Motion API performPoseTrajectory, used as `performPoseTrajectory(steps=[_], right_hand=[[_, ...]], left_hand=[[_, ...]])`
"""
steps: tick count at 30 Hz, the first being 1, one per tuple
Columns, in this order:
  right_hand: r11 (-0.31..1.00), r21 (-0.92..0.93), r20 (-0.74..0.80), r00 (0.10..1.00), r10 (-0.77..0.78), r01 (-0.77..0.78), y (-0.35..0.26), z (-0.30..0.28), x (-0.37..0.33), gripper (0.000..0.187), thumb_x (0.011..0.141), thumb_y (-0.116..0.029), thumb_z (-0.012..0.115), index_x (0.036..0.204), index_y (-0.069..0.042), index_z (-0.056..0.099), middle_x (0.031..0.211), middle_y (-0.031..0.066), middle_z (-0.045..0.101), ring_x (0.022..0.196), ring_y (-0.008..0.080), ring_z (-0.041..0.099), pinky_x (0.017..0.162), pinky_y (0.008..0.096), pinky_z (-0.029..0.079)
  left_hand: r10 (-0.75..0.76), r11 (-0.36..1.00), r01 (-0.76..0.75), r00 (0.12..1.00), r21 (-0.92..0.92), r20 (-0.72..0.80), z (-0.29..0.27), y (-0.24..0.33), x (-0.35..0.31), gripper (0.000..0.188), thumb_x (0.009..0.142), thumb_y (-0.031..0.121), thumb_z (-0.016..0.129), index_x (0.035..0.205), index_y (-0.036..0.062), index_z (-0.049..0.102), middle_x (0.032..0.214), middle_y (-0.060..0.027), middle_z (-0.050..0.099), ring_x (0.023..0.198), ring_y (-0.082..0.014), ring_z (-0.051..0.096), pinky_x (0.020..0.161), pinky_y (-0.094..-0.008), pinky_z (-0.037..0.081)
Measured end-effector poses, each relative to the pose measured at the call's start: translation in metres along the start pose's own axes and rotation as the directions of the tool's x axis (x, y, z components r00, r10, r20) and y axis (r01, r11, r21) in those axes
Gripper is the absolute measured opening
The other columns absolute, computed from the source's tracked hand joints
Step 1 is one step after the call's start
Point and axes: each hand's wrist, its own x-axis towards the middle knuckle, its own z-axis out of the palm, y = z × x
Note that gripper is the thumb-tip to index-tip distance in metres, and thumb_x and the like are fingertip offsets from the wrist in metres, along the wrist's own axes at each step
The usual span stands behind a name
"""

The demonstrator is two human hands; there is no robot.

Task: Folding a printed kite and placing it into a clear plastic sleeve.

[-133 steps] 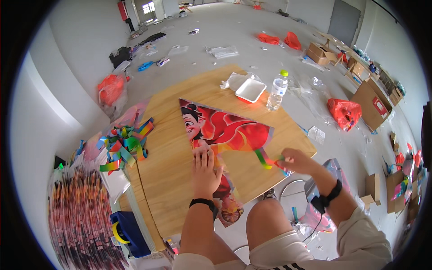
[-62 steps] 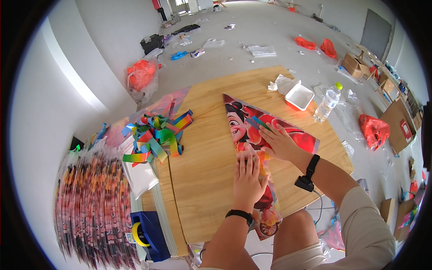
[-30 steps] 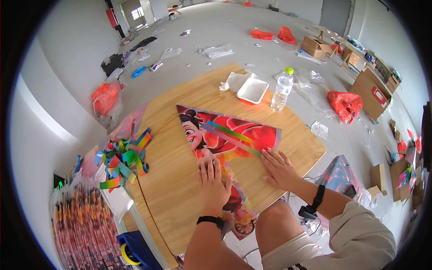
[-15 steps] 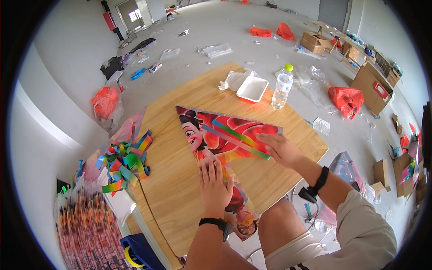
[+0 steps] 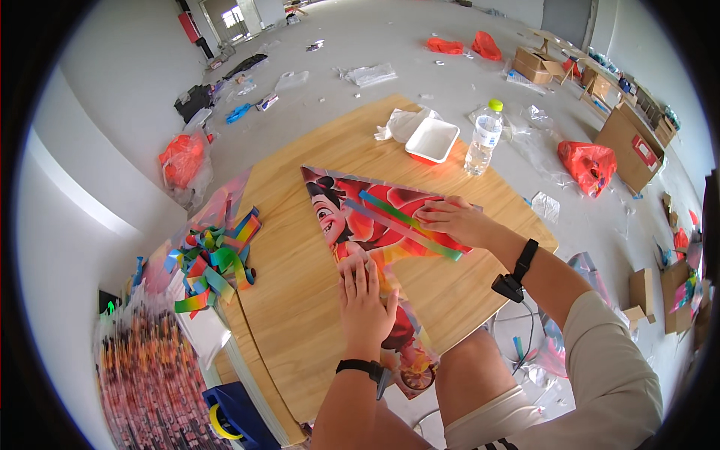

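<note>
A glossy red printed sheet (image 5: 367,244) with a cartoon figure lies on the wooden table (image 5: 285,322). It looks like a folded kite; a wide triangular part lies farther away, and a narrow strip runs toward me over the near edge. My left hand (image 5: 366,304) rests flat on the sheet below the cartoon head, fingers extended. Over on the right part, my right hand (image 5: 454,219) lies palm down with stretched fingers. Between and beyond the hands, green-blue and paler rainbow ribbons (image 5: 390,212) cross the sheet diagonally. What lies under the palms is hidden.
At the table's left edge sits a heap of rainbow ribbons (image 5: 217,259). Stacked printed packets (image 5: 150,375) and a blue tape dispenser (image 5: 244,416) are at lower left. A white tray (image 5: 433,140) and water bottle (image 5: 484,140) stand at the far side. Bags and boxes litter the floor.
My right hand has slid slightly left and away from me over the sheet. My left hand stays in place. The whole view has shifted a little.
</note>
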Motion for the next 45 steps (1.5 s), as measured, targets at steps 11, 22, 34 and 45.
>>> performPoseTrajectory(steps=[11,22,34,45], right_hand=[[1.0,-0.022,-0.106,0.994,-0.001,-0.001,-0.003,0.007,0.014,0.053,0.092,-0.016,0.071,0.144,-0.022,0.064,0.161,-0.0043,0.052,0.152,0.0201,0.044,0.121,0.045,0.032],[0.996,-0.009,-0.057,0.994,-0.089,0.089,0.006,0.013,0.035,0.051,0.097,-0.026,0.072,0.146,-0.023,0.062,0.161,-0.0027,0.051,0.154,0.0205,0.04,0.122,0.0492,0.031],[0.997,0.012,-0.061,0.995,-0.08,0.081,0.01,0.008,0.05,0.05,0.101,-0.028,0.067,0.149,-0.022,0.06,0.163,-0.0017,0.05,0.152,0.0206,0.042,0.119,0.0486,0.034],[0.977,-0.003,-0.056,0.976,0.213,-0.213,-0.056,-0.051,-0.068,0.055,0.099,-0.023,0.063,0.152,-0.011,0.055,0.163,0.0058,0.05,0.154,0.0247,0.041,0.12,0.0506,0.033]], left_hand=[[-0.001,1.0,0.0,1.0,0.011,0.012,0.0,0.001,0.001,0.077,0.101,0.05,0.058,0.163,0.0074,0.04,0.166,-0.019,0.042,0.155,-0.0434,0.035,0.127,-0.0574,0.026],[0.003,1.0,-0.003,1.0,0.004,0.016,0.001,0.001,0.001,0.078,0.101,0.049,0.059,0.164,0.008,0.038,0.166,-0.0199,0.042,0.155,-0.0445,0.035,0.127,-0.0583,0.026],[-0.003,1.0,0.004,0.999,-0.009,0.048,-0.003,0.001,0.002,0.079,0.101,0.048,0.058,0.165,0.0071,0.036,0.169,-0.0203,0.037,0.157,-0.0452,0.031,0.128,-0.0577,0.024],[-0.008,0.999,0.009,1.0,-0.054,0.014,0.0,-0.001,0.0,0.081,0.1,0.047,0.06,0.165,0.0069,0.034,0.169,-0.0195,0.037,0.157,-0.0456,0.029,0.129,-0.0565,0.022]])
